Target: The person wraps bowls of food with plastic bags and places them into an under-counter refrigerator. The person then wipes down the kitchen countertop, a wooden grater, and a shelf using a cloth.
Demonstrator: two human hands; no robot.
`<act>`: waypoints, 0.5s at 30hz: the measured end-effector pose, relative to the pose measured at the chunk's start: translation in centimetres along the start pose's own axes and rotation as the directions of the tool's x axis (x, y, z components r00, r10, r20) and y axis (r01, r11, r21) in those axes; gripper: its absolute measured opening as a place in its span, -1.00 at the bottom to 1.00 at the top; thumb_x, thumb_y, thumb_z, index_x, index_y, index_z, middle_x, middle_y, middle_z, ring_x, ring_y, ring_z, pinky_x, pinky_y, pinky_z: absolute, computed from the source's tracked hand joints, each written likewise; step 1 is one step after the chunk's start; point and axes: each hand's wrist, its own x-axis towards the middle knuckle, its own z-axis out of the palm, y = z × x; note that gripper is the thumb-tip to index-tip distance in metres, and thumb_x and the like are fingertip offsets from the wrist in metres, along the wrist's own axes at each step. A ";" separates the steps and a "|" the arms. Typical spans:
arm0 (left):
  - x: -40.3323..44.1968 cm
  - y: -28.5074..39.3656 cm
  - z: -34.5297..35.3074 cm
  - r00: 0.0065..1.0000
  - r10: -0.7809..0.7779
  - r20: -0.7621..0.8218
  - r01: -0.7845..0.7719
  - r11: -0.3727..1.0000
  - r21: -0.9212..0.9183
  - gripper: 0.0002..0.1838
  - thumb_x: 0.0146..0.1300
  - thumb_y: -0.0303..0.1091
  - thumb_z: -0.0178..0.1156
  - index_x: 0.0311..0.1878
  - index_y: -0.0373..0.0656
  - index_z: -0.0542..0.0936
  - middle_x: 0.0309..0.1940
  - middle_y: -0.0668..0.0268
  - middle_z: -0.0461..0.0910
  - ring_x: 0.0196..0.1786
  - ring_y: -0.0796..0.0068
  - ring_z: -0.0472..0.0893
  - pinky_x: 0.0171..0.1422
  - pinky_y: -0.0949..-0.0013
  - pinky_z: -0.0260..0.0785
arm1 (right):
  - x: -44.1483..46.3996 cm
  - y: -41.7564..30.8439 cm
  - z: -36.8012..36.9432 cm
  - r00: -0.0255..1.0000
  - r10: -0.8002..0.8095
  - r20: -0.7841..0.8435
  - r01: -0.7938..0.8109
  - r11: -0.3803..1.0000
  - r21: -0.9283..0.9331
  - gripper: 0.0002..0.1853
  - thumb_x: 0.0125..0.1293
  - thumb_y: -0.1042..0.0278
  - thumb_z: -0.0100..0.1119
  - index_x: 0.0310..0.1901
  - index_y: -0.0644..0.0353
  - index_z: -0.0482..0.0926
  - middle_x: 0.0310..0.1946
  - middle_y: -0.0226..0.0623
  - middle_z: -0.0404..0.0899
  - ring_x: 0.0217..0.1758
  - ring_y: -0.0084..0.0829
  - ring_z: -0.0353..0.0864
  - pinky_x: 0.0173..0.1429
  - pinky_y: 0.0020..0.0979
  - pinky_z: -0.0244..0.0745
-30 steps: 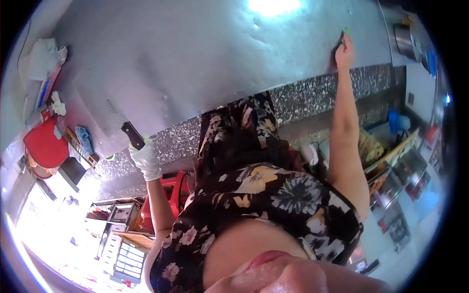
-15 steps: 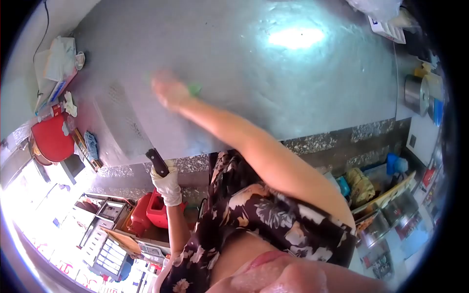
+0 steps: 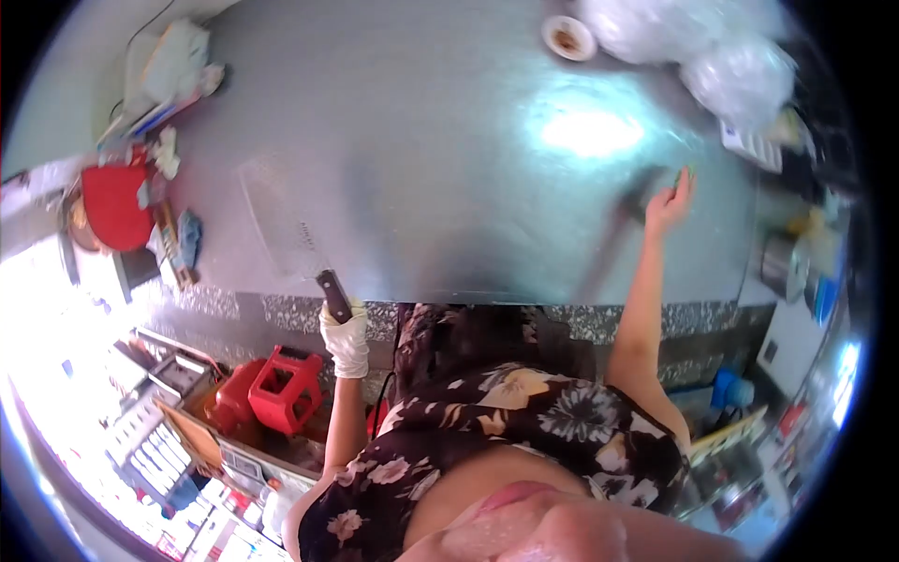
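My left hand (image 3: 345, 339), in a white glove, is closed around the dark riveted handle of a cleaver (image 3: 334, 297). The broad grey blade stretches forward over the metal tabletop (image 3: 421, 169) and partly blends into it. On the right, my bare right hand (image 3: 668, 203) is raised over the tabletop with the arm stretched forward. A small green piece (image 3: 684, 176) shows at its fingertips, too small and blurred to name. A shadow falls on the metal beside this hand.
A small white dish with brown contents (image 3: 569, 38) stands at the back, beside clear plastic bags (image 3: 740, 80). A white tray (image 3: 751, 145) lies at the right edge. Red stools (image 3: 286, 389) are below left, and a red round-edged object (image 3: 117, 208) lies left.
My right hand has swept from the left part of the tabletop far to the right with the green piece. My left hand still holds the cleaver. The view has shifted, showing the dish.
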 end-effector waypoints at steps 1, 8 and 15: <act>0.3 -1.0 -0.5 0.996 0.009 -0.088 -0.006 0.999 0.040 -0.86 0.06 -0.39 0.30 -0.36 -0.12 0.51 -0.58 0.54 0.42 -0.52 0.75 0.32 -0.44 0.56 0.24 | 0.0 -5.5 0.8 0.995 -0.090 0.053 0.082 0.986 0.148 -0.52 0.16 0.55 -0.14 0.17 0.37 0.37 0.18 0.05 0.36 0.26 -0.01 0.34 0.35 -0.18 0.22; 2.9 -1.2 -2.3 0.991 0.072 -0.108 -0.069 0.997 0.035 -0.91 0.02 -0.49 0.24 -0.37 -0.17 0.55 -0.56 0.48 0.48 -0.49 0.69 0.38 -0.36 0.52 0.30 | -10.6 -34.7 16.6 0.713 -0.644 0.278 0.347 0.668 0.658 -0.63 0.34 0.29 -0.05 0.14 0.23 0.41 0.09 -0.03 0.45 0.14 -0.03 0.42 0.27 -0.21 0.31; 5.4 -5.4 -2.3 0.988 0.026 -0.152 -0.030 0.999 -0.024 -0.88 -0.04 -0.53 0.18 -0.36 -0.18 0.54 -0.52 0.43 0.49 -0.47 0.63 0.41 -0.36 0.47 0.32 | -23.1 -55.9 24.3 0.081 -0.997 0.013 0.641 0.062 0.765 -0.67 0.31 0.28 -0.08 0.02 0.24 0.49 0.17 -0.12 0.38 0.29 -0.17 0.30 0.35 -0.29 0.22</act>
